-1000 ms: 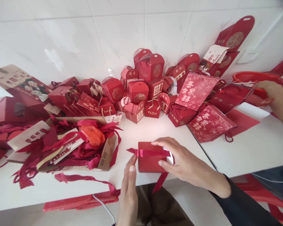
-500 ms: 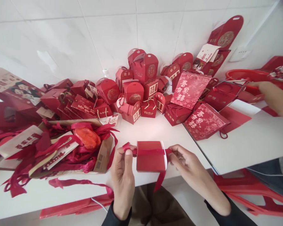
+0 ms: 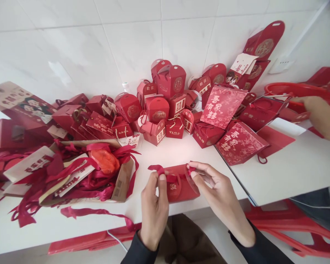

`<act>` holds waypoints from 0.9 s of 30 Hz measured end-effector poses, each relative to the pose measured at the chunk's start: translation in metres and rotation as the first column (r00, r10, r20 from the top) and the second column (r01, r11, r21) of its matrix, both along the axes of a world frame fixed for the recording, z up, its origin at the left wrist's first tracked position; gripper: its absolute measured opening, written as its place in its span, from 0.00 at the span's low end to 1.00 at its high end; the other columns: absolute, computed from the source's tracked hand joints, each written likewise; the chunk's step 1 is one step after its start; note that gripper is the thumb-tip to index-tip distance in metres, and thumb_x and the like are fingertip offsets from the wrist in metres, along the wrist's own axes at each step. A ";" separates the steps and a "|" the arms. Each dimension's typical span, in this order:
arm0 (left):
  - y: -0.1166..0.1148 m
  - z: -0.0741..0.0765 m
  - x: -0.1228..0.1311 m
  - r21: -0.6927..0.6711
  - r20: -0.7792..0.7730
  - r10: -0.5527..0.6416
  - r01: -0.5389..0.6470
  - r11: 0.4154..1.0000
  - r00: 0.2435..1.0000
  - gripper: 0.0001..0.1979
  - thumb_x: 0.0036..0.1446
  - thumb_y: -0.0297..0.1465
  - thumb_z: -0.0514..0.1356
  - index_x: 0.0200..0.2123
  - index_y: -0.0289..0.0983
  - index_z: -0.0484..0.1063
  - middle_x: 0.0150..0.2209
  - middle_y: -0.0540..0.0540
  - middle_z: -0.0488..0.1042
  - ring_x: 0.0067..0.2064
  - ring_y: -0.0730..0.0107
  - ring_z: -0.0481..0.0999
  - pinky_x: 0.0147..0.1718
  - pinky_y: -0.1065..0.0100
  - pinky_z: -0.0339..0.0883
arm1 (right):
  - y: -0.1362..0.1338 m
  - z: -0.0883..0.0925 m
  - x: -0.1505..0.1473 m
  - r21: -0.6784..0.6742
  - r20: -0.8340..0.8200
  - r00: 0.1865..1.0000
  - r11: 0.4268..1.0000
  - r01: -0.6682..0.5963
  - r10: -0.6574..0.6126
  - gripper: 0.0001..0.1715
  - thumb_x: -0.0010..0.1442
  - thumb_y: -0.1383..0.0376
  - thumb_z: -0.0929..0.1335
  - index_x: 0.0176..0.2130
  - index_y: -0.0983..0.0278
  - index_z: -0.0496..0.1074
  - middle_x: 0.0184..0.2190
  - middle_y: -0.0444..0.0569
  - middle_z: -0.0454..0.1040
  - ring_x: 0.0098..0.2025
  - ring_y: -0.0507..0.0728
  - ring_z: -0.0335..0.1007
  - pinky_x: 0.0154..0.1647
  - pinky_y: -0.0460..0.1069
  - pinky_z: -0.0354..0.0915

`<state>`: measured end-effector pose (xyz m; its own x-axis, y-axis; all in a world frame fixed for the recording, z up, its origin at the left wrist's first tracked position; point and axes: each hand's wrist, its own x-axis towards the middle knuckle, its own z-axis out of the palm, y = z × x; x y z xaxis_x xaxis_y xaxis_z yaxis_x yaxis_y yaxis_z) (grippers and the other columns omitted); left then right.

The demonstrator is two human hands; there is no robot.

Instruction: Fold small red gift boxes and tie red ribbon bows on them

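A small red gift box point(image 3: 178, 192) lies on the white table in front of me, with rounded flaps and a gold character showing on top. Dark red ribbon point(image 3: 172, 178) runs across it. My left hand point(image 3: 154, 205) pinches the ribbon at the box's left side, a short end sticking out past the fingertips. At the upper right edge, my right hand point(image 3: 213, 187) is closed on the other part of the ribbon, thumb against fingers. Where the ribbon passes behind or under the box is hidden.
A cardboard carton point(image 3: 121, 183) full of red ribbons stands at my left. Red gift boxes point(image 3: 156, 109) and bags point(image 3: 222, 106) crowd the wall side. One loose ribbon point(image 3: 96, 212) trails near the front edge. At far right, another person's hand point(image 3: 320, 113) is beside a red basin point(image 3: 297, 88).
The box has turned, so its flaps and gold character now show. Both hands have drawn closer together above it, still pinching the ribbon.
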<state>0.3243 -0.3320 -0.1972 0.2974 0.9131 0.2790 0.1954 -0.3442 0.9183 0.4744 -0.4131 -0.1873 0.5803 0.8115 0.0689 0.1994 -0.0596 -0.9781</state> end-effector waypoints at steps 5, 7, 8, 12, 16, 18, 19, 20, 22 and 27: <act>-0.002 -0.003 0.002 0.014 -0.097 -0.018 0.019 1.000 0.995 0.13 0.71 0.39 0.53 0.34 0.41 0.69 0.30 0.50 0.73 0.31 0.68 0.72 0.31 0.69 0.64 | 0.001 -0.002 -0.003 -0.036 0.070 0.996 0.998 -0.047 0.050 0.19 0.67 0.52 0.69 0.50 0.59 0.78 0.53 0.52 0.80 0.56 0.64 0.76 0.56 0.56 0.74; 0.000 0.003 0.004 0.005 -0.071 -0.047 0.048 0.999 0.996 0.13 0.70 0.39 0.53 0.35 0.41 0.70 0.31 0.50 0.74 0.32 0.67 0.73 0.33 0.69 0.64 | 0.002 0.000 -0.002 -0.017 0.031 0.997 0.997 -0.071 0.071 0.18 0.67 0.53 0.69 0.50 0.60 0.78 0.52 0.52 0.80 0.55 0.63 0.77 0.56 0.55 0.74; 0.002 0.006 0.006 -0.007 -0.043 -0.071 0.071 0.997 0.997 0.13 0.70 0.39 0.53 0.35 0.41 0.70 0.31 0.49 0.74 0.32 0.67 0.73 0.33 0.69 0.65 | 0.003 0.002 -0.002 -0.001 -0.001 0.997 0.997 -0.078 0.078 0.17 0.67 0.53 0.70 0.50 0.60 0.78 0.51 0.52 0.80 0.54 0.62 0.78 0.55 0.54 0.75; 0.009 0.016 0.015 -0.103 0.065 -0.210 0.216 0.971 0.976 0.16 0.71 0.40 0.52 0.33 0.40 0.71 0.28 0.50 0.74 0.30 0.69 0.72 0.32 0.69 0.65 | 0.007 0.012 0.003 0.082 -0.050 0.996 0.994 -0.074 0.078 0.15 0.66 0.54 0.71 0.48 0.60 0.79 0.49 0.51 0.82 0.51 0.61 0.79 0.51 0.50 0.77; 0.014 0.017 0.022 -0.156 0.023 -0.322 0.321 0.934 0.947 0.14 0.70 0.38 0.52 0.34 0.39 0.70 0.26 0.52 0.70 0.28 0.70 0.68 0.30 0.69 0.61 | 0.013 0.026 0.005 0.152 0.018 0.993 0.982 -0.115 0.113 0.12 0.67 0.58 0.71 0.47 0.60 0.79 0.47 0.49 0.82 0.51 0.59 0.79 0.54 0.50 0.75; 0.015 0.018 0.023 -0.134 -0.053 -0.379 0.369 0.920 0.924 0.08 0.67 0.34 0.55 0.37 0.38 0.71 0.30 0.50 0.73 0.32 0.69 0.69 0.33 0.69 0.61 | 0.018 0.033 0.006 0.153 0.094 0.982 0.972 -0.177 0.164 0.10 0.68 0.59 0.70 0.47 0.59 0.79 0.46 0.48 0.82 0.50 0.59 0.79 0.53 0.50 0.74; 0.015 0.019 0.024 -0.129 -0.081 -0.397 0.385 0.914 0.914 0.06 0.65 0.33 0.56 0.38 0.38 0.71 0.31 0.50 0.74 0.33 0.68 0.70 0.34 0.69 0.61 | 0.021 0.036 0.007 0.142 0.149 0.967 0.963 -0.228 0.207 0.09 0.69 0.60 0.69 0.46 0.59 0.80 0.46 0.47 0.82 0.49 0.58 0.79 0.52 0.50 0.74; 0.015 0.020 0.024 -0.137 -0.088 -0.405 0.392 0.910 0.910 0.06 0.64 0.33 0.57 0.39 0.37 0.72 0.31 0.49 0.74 0.34 0.68 0.70 0.34 0.68 0.61 | 0.023 0.039 0.008 0.125 0.204 0.945 0.951 -0.284 0.256 0.09 0.70 0.61 0.68 0.46 0.58 0.80 0.46 0.47 0.82 0.49 0.57 0.79 0.52 0.49 0.73; 0.017 0.021 0.024 -0.182 -0.037 -0.394 0.381 0.906 0.919 0.10 0.66 0.37 0.56 0.37 0.37 0.71 0.29 0.50 0.72 0.31 0.69 0.68 0.31 0.69 0.60 | 0.027 0.044 0.012 0.080 0.285 0.894 0.921 -0.381 0.345 0.13 0.72 0.61 0.66 0.51 0.57 0.78 0.49 0.46 0.80 0.51 0.57 0.77 0.52 0.49 0.72; 0.025 0.021 0.021 -0.281 0.050 -0.369 0.368 0.886 0.928 0.25 0.69 0.46 0.51 0.22 0.38 0.63 0.20 0.53 0.62 0.24 0.74 0.60 0.26 0.69 0.55 | 0.032 0.047 0.031 -0.064 0.437 0.783 0.883 -0.464 0.443 0.24 0.73 0.63 0.63 0.66 0.56 0.64 0.51 0.48 0.78 0.54 0.58 0.74 0.56 0.52 0.69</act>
<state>0.3452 -0.3072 -0.1766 0.6285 0.7774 0.0252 0.1094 -0.1205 0.9867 0.5059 -0.3812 -0.1405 0.0487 0.9633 0.2639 0.5893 0.1856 -0.7863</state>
